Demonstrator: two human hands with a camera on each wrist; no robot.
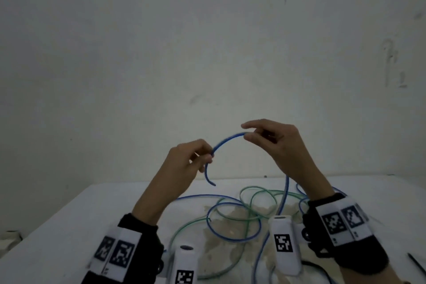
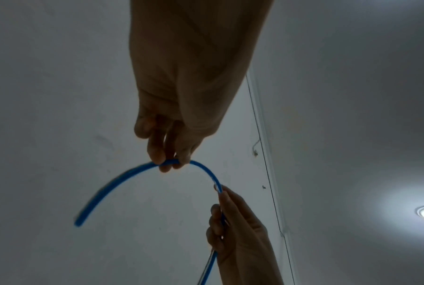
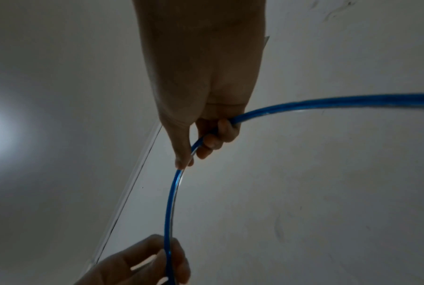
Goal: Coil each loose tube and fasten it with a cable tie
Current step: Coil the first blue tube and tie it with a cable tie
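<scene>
Above the white bench point(image 1: 69, 226), the left hand point(image 1: 186, 161) and right hand point(image 1: 274, 143) each pinch a glossy blue tube point(image 1: 227, 139) arching smoothly between them.

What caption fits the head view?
Left hand and right hand bend a blue tube above the table.

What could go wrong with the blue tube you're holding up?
1. The left hand only pinches the blue tube near its free end, so the springy end could flick out of the fingers.
2. The rest of the blue tube lies crossed with the green tube on the table; pulling more up through the right hand might snag it or drag the green one along.
</scene>
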